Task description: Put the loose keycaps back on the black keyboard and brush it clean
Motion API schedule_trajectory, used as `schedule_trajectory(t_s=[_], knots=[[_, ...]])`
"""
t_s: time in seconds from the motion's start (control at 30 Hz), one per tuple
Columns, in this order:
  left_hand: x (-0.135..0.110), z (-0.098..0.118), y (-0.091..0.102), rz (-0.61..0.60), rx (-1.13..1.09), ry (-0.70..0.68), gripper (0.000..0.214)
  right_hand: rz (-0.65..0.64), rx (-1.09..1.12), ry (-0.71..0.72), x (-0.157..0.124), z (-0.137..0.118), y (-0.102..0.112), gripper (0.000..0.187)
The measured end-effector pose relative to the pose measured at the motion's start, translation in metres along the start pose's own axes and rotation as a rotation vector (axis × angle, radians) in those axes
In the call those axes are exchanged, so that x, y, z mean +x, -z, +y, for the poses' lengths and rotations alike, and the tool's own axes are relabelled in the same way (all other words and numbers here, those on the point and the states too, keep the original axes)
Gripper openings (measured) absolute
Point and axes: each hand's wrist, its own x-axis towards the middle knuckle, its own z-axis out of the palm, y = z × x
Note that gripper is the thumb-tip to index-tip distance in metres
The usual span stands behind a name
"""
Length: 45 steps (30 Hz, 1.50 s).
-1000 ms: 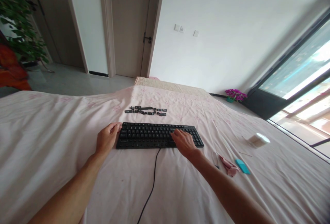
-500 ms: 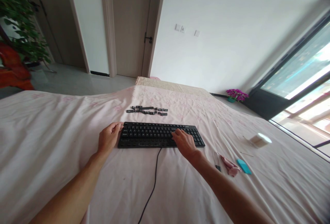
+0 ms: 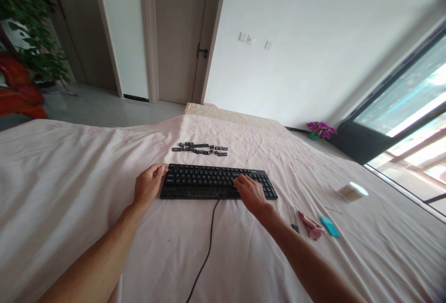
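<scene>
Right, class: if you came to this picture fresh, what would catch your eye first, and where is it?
Probably the black keyboard in the middle, lying on pale pink cloth, with the left hand at its left end and the right hand over its right part. Just beyond it lies a cluster of loose black keycaps. Far right, near the wall, bright magenta flowers stand out.

The head view swings slightly leftward, so the long black plastic keyboard (image 3: 200, 181) and the scattered small black keycaps (image 3: 200, 145) sit a little farther right in frame than a second ago. More of the small dark flat piece (image 3: 295, 228) beside the crumpled pink cloth (image 3: 314, 231) shows past the right forearm (image 3: 296, 252).
</scene>
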Motion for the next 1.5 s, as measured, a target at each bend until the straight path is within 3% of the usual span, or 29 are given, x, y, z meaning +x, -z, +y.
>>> schedule_trajectory(t_s=[0.5,0.93,1.1,1.3,1.5], knots=[[0.000,0.000,0.000,-0.003,0.032,0.009,0.037,0.012,-0.006,-0.037,0.000,-0.008,0.000,0.025],[-0.001,0.000,0.001,-0.005,0.030,0.005,0.038,-0.022,-0.061,0.041,-0.006,-0.018,0.002,0.026],[-0.001,0.000,0.001,-0.007,0.030,0.005,0.037,0.008,0.143,-0.040,-0.011,-0.004,0.005,0.036],[0.000,-0.001,0.000,-0.004,0.052,-0.002,0.037,0.122,0.421,-0.262,-0.017,0.012,-0.003,0.036],[0.000,-0.001,0.002,-0.004,0.185,-0.013,0.034,0.286,0.563,-0.312,0.009,0.017,-0.006,0.034]])
